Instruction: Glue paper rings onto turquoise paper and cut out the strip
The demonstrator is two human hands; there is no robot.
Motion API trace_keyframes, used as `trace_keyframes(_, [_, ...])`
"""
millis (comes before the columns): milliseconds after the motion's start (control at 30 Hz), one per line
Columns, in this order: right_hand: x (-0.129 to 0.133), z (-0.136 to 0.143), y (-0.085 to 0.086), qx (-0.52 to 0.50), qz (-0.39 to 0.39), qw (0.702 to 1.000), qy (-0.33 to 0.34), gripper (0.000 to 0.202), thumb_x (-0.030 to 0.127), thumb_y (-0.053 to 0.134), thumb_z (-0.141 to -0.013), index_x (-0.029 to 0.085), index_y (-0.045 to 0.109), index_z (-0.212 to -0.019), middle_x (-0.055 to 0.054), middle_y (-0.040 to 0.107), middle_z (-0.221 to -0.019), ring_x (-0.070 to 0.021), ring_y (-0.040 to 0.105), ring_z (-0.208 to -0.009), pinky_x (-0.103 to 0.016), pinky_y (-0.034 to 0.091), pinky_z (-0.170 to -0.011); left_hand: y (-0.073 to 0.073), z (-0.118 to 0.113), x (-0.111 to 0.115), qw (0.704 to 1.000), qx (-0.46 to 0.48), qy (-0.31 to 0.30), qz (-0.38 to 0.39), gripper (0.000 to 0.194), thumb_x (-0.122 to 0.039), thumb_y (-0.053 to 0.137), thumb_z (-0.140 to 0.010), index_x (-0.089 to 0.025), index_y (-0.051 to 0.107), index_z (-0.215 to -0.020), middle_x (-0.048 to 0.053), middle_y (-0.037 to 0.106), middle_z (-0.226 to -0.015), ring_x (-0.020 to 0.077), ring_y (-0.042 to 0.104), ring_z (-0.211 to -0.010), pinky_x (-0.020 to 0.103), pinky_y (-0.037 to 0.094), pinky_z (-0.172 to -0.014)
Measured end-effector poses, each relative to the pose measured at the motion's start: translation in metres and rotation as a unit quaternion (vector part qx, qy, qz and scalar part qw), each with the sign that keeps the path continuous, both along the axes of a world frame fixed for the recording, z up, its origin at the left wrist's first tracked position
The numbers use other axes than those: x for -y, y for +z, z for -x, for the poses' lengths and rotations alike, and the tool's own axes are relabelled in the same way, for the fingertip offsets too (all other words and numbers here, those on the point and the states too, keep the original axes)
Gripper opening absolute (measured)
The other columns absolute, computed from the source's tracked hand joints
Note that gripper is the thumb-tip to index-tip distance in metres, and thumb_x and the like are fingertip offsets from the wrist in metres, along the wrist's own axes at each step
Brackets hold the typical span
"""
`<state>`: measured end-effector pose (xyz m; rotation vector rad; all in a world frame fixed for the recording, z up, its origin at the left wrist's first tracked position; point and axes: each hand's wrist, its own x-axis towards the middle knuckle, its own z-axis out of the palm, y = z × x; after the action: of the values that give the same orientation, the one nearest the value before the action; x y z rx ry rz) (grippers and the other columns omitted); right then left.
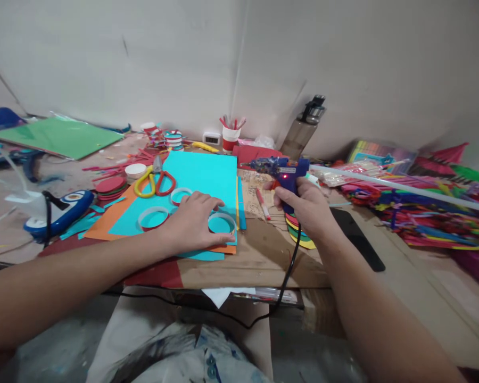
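My right hand (305,205) is wrapped round a blue glue gun (289,173) with a red light, its nozzle pointing left and a long white glue stick (383,186) out of its back. My left hand (199,221) lies with fingers apart over the turquoise paper (203,167), beside a paper ring (222,216) near its thumb and fingertips. Two more rings, one at the left (154,218) and one above (180,197), stand on the paper. Scissors with yellow and red handles (155,183) lie at the paper's upper left.
A dark bottle (303,127) and a cup of red sticks (230,138) stand at the back. A phone (357,239) and colourful pipe cleaners (435,213) lie at the right. A blue power strip (59,215) is at the left. The gun's black cable (289,271) hangs over the front edge.
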<state>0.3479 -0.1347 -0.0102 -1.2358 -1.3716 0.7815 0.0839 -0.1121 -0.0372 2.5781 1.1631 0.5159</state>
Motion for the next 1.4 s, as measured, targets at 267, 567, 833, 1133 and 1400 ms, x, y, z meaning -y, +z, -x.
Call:
trace_keyframes(267, [0.009, 0.011, -0.003, 0.046, 0.032, 0.998, 0.005, 0.022, 0.038, 0.078, -0.078, 0.019, 0.069, -0.082, 0.001, 0.065, -0.066, -0.0123, 0.055, -0.059, -0.024, 0.046, -0.052, -0.004, 0.0, 0.003, 0.999, -0.041, -0.002, -0.005, 0.066, -0.062, 0.072, -0.082, -0.013, 0.064, -0.125, 0.016, 0.069, -0.124, 0.0377, 0.058, -0.117, 0.053, 0.044, -0.099])
trace_keyframes(567, [0.009, 0.015, -0.003, 0.015, 0.065, 0.998, 0.005, 0.025, 0.039, 0.081, -0.074, 0.019, 0.071, -0.085, 0.0, 0.068, -0.069, -0.0113, 0.055, -0.055, -0.024, 0.046, -0.05, 0.014, 0.024, -0.017, 0.998, 0.056, -0.003, 0.03, 0.055, -0.063, 0.066, -0.083, -0.02, 0.069, -0.118, 0.009, 0.072, -0.119, 0.0293, 0.062, -0.114, 0.041, 0.047, -0.101])
trace_keyframes(833, [0.012, 0.02, -0.005, 0.03, 0.095, 0.995, 0.026, 0.029, 0.046, 0.081, -0.072, 0.019, 0.072, -0.08, -0.001, 0.067, -0.066, -0.0123, 0.053, -0.056, -0.025, 0.045, -0.051, 0.022, 0.063, -0.046, 0.997, -0.044, -0.005, 0.064, 0.068, -0.066, 0.073, -0.071, -0.023, 0.071, -0.123, 0.008, 0.071, -0.125, 0.0304, 0.062, -0.116, 0.037, 0.047, -0.1])
trace_keyframes(1133, [0.012, 0.025, -0.004, 0.03, 0.123, 0.992, 0.02, 0.029, 0.046, 0.086, -0.067, 0.022, 0.07, -0.075, -0.001, 0.066, -0.068, -0.0134, 0.054, -0.058, -0.025, 0.044, -0.05, 0.009, 0.066, -0.045, 0.993, -0.082, -0.068, 0.052, 0.058, -0.059, 0.078, -0.073, -0.022, 0.075, -0.118, 0.009, 0.07, -0.114, 0.0291, 0.061, -0.112, 0.039, 0.046, -0.101])
trace_keyframes(1400, [0.011, 0.037, -0.002, 0.045, 0.128, 0.989, 0.054, 0.032, 0.047, 0.083, -0.069, 0.02, 0.075, -0.085, -0.003, 0.072, -0.077, -0.0128, 0.053, -0.059, -0.025, 0.045, -0.05, 0.021, 0.067, -0.044, 0.991, -0.074, -0.088, 0.074, 0.049, -0.049, 0.086, -0.068, -0.026, 0.077, -0.11, 0.007, 0.072, -0.112, 0.0285, 0.063, -0.11, 0.039, 0.044, -0.101])
